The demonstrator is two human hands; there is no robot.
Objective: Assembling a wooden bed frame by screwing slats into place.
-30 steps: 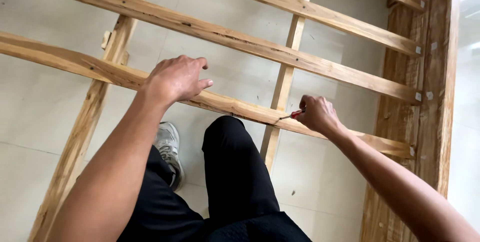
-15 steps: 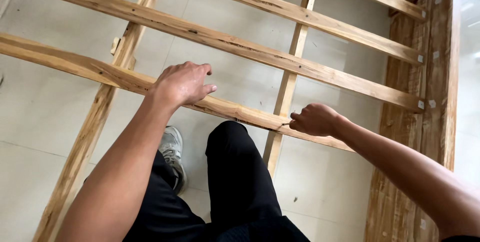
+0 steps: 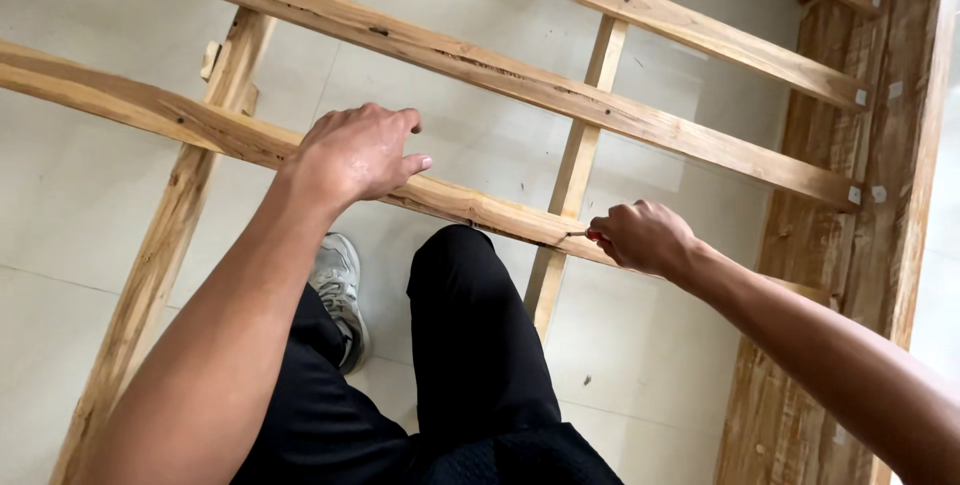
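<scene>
A wooden slat (image 3: pixel 480 207) is spanned across a wooden frame (image 3: pixel 890 145), with the left hand (image 3: pixel 355 153) laid on it at left and the right hand (image 3: pixel 645 237) placed at right, against its near edge. A second slat (image 3: pixel 560 95) is set behind it, and a shoe (image 3: pixel 338 290) is seen on the floor (image 3: pixel 60 225) below.

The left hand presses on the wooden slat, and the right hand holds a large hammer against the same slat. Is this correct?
Not quite. The head view shows the right hand holding a small thin tool with a red part, not a hammer, against the wooden slat. The left hand does press on it.
</scene>
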